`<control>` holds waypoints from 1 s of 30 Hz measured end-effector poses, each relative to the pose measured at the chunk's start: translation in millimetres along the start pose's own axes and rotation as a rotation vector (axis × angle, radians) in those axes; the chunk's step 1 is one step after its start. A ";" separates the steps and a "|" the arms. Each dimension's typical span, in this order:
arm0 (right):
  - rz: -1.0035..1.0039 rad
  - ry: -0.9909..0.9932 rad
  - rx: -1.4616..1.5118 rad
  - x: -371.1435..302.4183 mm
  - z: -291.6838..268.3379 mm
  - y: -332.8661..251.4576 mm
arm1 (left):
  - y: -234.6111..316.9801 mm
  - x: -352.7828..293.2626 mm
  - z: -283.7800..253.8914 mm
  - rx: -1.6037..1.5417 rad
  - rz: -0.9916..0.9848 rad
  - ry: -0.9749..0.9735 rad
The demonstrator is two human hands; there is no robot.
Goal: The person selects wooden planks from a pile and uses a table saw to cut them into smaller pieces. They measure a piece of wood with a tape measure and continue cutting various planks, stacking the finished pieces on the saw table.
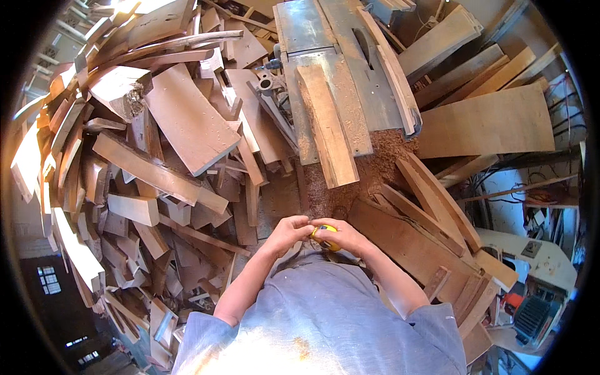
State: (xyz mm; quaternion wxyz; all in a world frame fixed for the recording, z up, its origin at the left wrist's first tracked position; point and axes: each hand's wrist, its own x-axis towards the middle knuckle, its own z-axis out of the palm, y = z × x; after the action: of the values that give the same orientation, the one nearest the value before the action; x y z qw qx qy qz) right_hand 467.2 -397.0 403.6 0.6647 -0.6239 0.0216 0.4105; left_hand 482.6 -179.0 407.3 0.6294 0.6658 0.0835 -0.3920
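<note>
- Tape measure (329,244): yellow case with dark parts; located in front of the person's waist, short of the near end of the table.
- Right hand (344,235): closed around the tape measure, thumb laid across the upper side of the case.
- Left hand (290,234): fingers bent inward, fingertips at the left side of the tape measure, just beside the right hand. Whether these fingertips grip any part of it cannot be told.
- Shirt (331,312): blue-grey, short-sleeved, brown stain on the front; worn by the person, directly behind both hands.
- Table (382,103): grey metal machine top, beyond the hands, with a long slot toward its far right part.
- Board (328,122): light brown with a darker edge; lies lengthwise on the table, near end projecting past the table's near edge.
- Wood strip (395,72): long and narrow, set along the right edge of the table.
- Sawdust (390,150): reddish brown, heaped at the near right corner of the table.
- Thick plank (190,119): rests on the large heap of offcuts, left of the table.
- Wide board (490,122): leans among other timber, right of the table.
- Motor (536,317): dark green, ribbed housing, at the lower right.
</note>
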 end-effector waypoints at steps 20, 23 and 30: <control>-0.243 0.258 -0.755 -22.3 11.0 -18.7 | 27.2 25.4 -13.4 0.290 0.116 -0.187; -0.177 0.224 -0.839 -14.7 33.3 -27.0 | 21.4 4.9 -35.7 0.324 0.245 -0.063; 0.127 0.003 -0.507 -34.5 4.9 -24.4 | 69.1 -26.5 -121.1 -0.058 0.435 0.051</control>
State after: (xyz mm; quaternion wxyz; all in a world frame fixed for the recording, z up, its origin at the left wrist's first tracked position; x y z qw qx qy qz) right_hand 455.9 -408.0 443.1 0.4601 -0.7684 -0.0418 0.4428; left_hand 556.9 -72.9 465.3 0.7156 0.6596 -0.0348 -0.2274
